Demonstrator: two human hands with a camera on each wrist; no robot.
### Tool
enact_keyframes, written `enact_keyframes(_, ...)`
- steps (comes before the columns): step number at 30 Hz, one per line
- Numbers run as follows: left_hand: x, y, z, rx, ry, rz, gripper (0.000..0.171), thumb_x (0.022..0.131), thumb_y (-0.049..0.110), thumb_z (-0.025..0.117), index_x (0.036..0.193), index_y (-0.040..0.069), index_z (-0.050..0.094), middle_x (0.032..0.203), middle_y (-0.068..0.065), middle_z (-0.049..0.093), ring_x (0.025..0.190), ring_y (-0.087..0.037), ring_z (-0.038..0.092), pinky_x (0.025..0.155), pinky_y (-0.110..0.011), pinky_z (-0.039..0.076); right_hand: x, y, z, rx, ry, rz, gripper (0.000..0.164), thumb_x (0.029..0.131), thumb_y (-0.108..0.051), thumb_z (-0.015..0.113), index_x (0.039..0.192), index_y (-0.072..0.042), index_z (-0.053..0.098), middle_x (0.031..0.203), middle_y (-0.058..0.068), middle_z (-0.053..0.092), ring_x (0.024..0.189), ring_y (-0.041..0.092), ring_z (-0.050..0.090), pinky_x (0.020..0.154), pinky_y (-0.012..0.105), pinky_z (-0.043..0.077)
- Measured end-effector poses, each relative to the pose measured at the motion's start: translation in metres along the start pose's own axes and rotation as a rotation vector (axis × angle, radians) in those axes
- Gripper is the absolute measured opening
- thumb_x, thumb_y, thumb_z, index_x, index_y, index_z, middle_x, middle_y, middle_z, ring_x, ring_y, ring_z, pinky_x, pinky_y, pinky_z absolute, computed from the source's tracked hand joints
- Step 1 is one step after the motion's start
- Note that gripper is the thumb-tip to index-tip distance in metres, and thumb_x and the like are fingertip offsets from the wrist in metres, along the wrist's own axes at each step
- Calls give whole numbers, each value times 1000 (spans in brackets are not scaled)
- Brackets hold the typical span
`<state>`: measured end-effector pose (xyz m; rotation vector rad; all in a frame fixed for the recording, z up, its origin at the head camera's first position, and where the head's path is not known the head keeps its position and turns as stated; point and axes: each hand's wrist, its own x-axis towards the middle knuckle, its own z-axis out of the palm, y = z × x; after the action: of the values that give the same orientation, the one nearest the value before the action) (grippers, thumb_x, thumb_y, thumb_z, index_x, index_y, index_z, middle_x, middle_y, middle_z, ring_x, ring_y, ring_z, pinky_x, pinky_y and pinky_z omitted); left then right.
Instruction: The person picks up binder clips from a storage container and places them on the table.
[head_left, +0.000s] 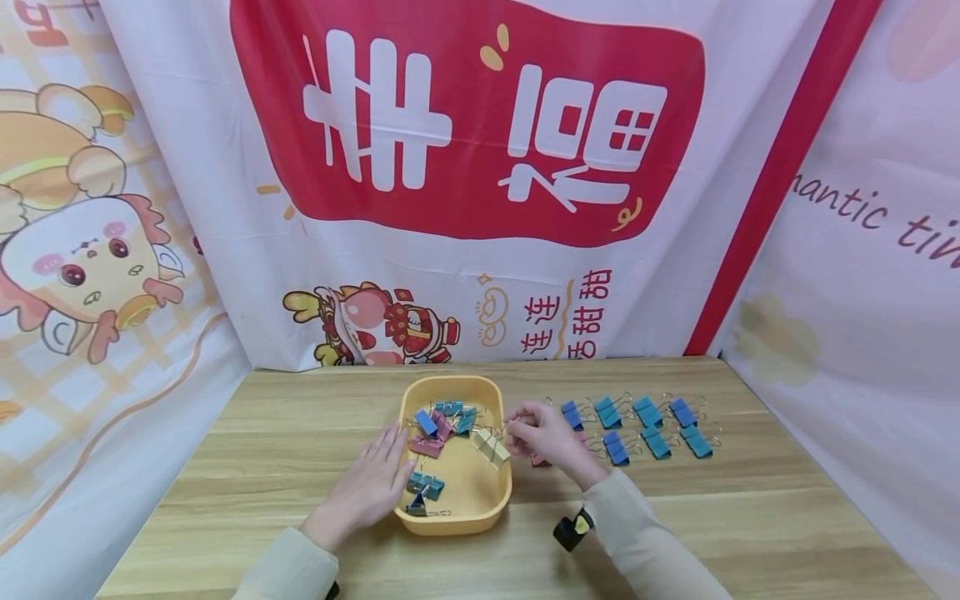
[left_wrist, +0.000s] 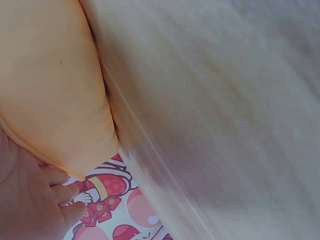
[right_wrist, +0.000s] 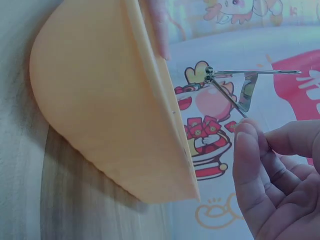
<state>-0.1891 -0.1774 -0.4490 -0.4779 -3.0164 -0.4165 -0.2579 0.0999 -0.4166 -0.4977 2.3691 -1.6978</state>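
My right hand (head_left: 546,433) pinches a wire handle of a pale yellow binder clip (head_left: 491,448) between thumb and fingertips. In the right wrist view this binder clip (right_wrist: 248,91) appears edge-on, beyond the rim of the yellow plastic basin (right_wrist: 112,100). Straight fingers of my left hand (head_left: 370,475) lie along the left rim of the basin (head_left: 453,526). Inside it are several more clips, among them a pink clip (head_left: 426,447), a blue clip (head_left: 426,423) and a teal clip (head_left: 426,485).
Right of the basin, two rows of binder clips lie on the wooden table (head_left: 300,417), including a teal clip (head_left: 697,442) and a blue clip (head_left: 683,412). My right hand partly covers a pink clip (head_left: 538,460). A printed cloth (head_left: 480,208) hangs behind the table.
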Motion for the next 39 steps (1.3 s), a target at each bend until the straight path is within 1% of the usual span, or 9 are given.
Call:
enact_keyframes(2, 0, 0, 0, 1, 2, 2, 57, 101, 32, 31, 142, -7, 23, 148, -22, 12, 135, -35, 13, 108, -47, 14, -2, 2, -3, -6, 9, 20, 15, 89, -9, 59, 97, 4, 59, 78, 20, 64, 58, 19, 61, 49, 37, 53)
enact_keyframes(6, 0, -1, 1, 9, 1, 4, 57, 101, 32, 30, 142, -7, 23, 148, -22, 12, 135, -36, 13, 108, -47, 14, -4, 8, -8, 50, -1, 54, 19, 89, -10, 59, 99, 6, 57, 80, 21, 64, 59, 19, 61, 54, 41, 54)
enact_keyframes(13, 1, -1, 1, 2, 3, 8, 57, 101, 32, 30, 142, -7, 23, 148, -22, 12, 135, -36, 13, 108, -48, 16, -13, 16, -18, 156, -15, 52, 17, 89, -3, 55, 100, 10, 52, 77, 20, 63, 56, 18, 59, 55, 35, 55)
enact_keyframes(19, 1, -2, 3, 6, 1, 7, 58, 101, 33, 30, 142, -7, 22, 148, -22, 12, 135, -36, 13, 108, -48, 16, -24, 27, -27, 159, -34, 77, 19, 92, -3, 51, 104, 11, 51, 80, 18, 63, 63, 21, 60, 60, 40, 55)
enact_keyframes(23, 1, -3, 4, 4, 1, 11, 58, 101, 33, 30, 142, -7, 22, 148, -22, 11, 135, -36, 13, 108, -48, 16, -31, 37, -31, 159, -29, 87, 21, 92, -3, 50, 106, 12, 50, 82, 21, 63, 62, 20, 60, 57, 34, 55)
enact_keyframes(26, 0, -3, 3, 1, 4, 14, 57, 101, 32, 30, 142, -7, 21, 148, -22, 11, 135, -36, 13, 108, -48, 16, -34, 43, -34, 154, -30, 93, 24, 91, -4, 51, 107, 13, 49, 80, 18, 63, 61, 18, 60, 56, 30, 54)
enact_keyframes(30, 0, -2, 3, -1, 4, 14, 57, 101, 32, 30, 142, -7, 21, 148, -22, 10, 135, -36, 13, 108, -48, 16, -38, 49, -36, 147, -22, 105, 24, 92, -5, 51, 108, 13, 49, 77, 15, 63, 61, 20, 60, 56, 31, 54)
enact_keyframes(33, 0, -2, 3, -3, 2, 10, 57, 101, 32, 30, 142, -7, 21, 148, -22, 10, 135, -36, 13, 108, -48, 16, -41, 53, -38, 141, -21, 109, 25, 92, -5, 50, 109, 13, 49, 79, 17, 64, 62, 22, 60, 57, 34, 54)
enact_keyframes(39, 1, -2, 3, -8, -2, 7, 57, 101, 32, 30, 142, -7, 22, 148, -22, 11, 135, -36, 13, 108, -48, 15, -46, 66, -41, 130, -68, 138, 26, 92, -5, 50, 111, 13, 47, 82, 19, 63, 61, 20, 60, 58, 34, 55)
